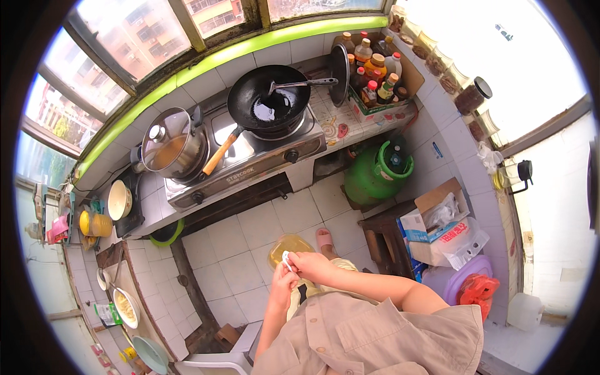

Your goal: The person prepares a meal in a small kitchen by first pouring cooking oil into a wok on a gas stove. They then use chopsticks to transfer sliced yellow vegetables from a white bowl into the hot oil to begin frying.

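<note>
My left hand (283, 284) and my right hand (307, 266) meet in front of my body. Between their fingertips is a small white object (286, 258), too small to identify. Both hands seem to pinch it. Below and just beyond them, a translucent yellow plastic container (291, 243) stands on the tiled floor, partly hidden by my hands. Farther ahead, a black wok (243, 96) with a metal spatula (300, 84) in it rests on the right burner of a gas stove (248, 173). A lidded pot (168, 147) of brownish liquid occupies the left burner.
A green gas cylinder (368, 176) stands under the counter. Sauce bottles fill a cardboard box (365, 111). At right, a dark wooden stool (382, 234) stands beside boxes and bags. On the left counter are a bowl of pale food (126, 308) and a pale green bowl (150, 355).
</note>
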`<state>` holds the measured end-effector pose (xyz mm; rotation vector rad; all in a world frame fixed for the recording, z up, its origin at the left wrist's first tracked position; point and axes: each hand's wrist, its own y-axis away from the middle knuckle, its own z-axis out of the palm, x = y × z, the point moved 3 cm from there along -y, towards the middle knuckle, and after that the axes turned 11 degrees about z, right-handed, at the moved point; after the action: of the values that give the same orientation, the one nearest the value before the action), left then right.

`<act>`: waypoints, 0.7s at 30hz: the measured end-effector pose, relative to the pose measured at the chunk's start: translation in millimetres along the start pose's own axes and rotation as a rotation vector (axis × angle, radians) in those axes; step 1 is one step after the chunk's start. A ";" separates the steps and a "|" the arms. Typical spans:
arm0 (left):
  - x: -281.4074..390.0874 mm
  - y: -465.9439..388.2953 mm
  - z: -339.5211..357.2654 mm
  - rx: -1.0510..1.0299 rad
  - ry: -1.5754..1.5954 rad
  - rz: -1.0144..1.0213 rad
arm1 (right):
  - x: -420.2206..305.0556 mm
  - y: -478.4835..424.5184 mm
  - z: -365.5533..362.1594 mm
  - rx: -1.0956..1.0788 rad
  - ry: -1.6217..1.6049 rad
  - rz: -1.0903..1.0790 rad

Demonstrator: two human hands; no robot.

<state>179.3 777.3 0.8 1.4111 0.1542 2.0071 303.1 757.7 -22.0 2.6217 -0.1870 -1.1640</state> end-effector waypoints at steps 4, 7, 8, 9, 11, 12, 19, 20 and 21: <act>-2.3 -11.0 4.1 0.124 0.030 0.006 | 9.2 -25.0 -8.7 -0.101 0.000 -0.201; -1.4 -17.3 13.1 0.226 0.074 0.021 | 15.4 -43.6 -15.7 -0.240 -0.013 -0.316; -1.8 -19.5 15.2 0.245 0.091 0.017 | 17.2 -48.1 -18.9 -0.279 -0.030 -0.337; -2.8 -21.7 17.4 0.262 0.109 0.013 | 17.9 -51.8 -24.8 -0.317 -0.045 -0.357; -6.4 -26.5 19.5 0.292 0.130 0.010 | 20.3 -60.2 -32.9 -0.370 -0.056 -0.377; -9.7 -29.7 18.8 0.308 0.134 0.015 | 21.8 -64.6 -36.2 -0.387 -0.049 -0.382; -6.5 -46.7 26.0 0.351 0.167 0.058 | 30.4 -68.5 -48.2 -0.322 -0.100 -0.290; -2.4 -48.0 27.3 0.355 0.164 0.062 | 29.1 -68.8 -51.0 -0.311 -0.098 -0.264; 4.5 -48.9 28.9 0.360 0.161 0.068 | 26.1 -69.9 -54.2 -0.300 -0.095 -0.241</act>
<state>225.7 809.7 -6.0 1.4816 0.5696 2.2294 361.6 828.9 -26.1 2.3718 0.2734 -1.2811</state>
